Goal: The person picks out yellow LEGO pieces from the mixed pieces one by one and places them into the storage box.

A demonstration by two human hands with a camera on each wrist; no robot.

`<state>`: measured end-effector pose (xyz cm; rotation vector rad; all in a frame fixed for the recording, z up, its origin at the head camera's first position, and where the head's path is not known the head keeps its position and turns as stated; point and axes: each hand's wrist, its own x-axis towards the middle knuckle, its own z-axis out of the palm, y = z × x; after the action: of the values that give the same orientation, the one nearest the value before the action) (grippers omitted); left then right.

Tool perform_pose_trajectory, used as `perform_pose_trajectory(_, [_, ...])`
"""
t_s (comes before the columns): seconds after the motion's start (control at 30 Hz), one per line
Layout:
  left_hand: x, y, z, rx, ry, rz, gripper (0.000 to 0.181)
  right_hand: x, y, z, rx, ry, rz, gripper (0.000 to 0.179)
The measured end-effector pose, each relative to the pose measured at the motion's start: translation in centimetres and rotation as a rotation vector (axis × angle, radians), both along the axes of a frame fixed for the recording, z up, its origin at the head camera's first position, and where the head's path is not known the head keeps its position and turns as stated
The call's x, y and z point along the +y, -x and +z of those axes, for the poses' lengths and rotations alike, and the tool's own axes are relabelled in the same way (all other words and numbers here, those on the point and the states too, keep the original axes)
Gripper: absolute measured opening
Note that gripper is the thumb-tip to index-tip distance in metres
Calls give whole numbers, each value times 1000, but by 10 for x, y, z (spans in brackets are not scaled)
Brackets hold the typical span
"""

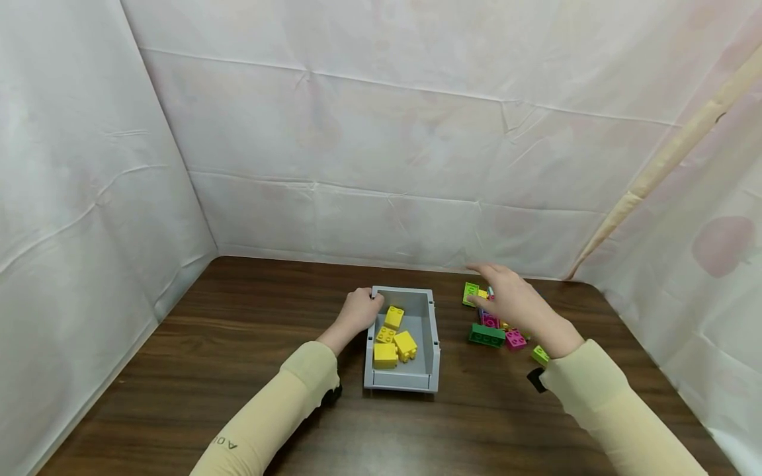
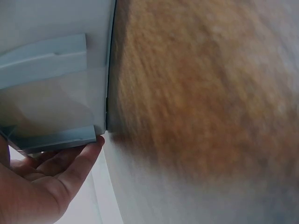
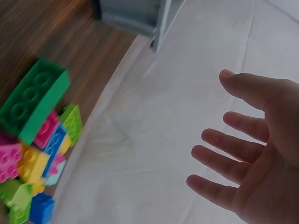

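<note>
My left hand [image 1: 359,311] grips the left wall of a long, open-topped grey plastic box [image 1: 400,381] on the dark brown wood-grain worktop [image 1: 238,350]. Inside it I see four studded yellow plastic toy bricks [image 1: 384,356], bunched toward the left side. My right hand [image 1: 514,297] is spread wide, thumb well apart from the fingers, above a loose heap of bricks to the right of the box. On the heap's near side I make out a long dark green studded brick [image 1: 487,335] beside a small magenta studded brick [image 1: 515,339]; the right wrist view also shows a blue studded brick [image 3: 41,208]. A lime green studded brick [image 1: 540,356] lies near the right wrist. Pale fabric [image 1: 357,132] hangs behind the worktop.
</note>
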<state>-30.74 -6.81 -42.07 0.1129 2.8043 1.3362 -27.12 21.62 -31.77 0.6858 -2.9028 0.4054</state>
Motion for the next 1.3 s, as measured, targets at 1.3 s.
perform_pose_trajectory(1.3, [-4, 3, -3, 6, 20, 3, 32, 69, 25, -81, -137, 17, -146, 50])
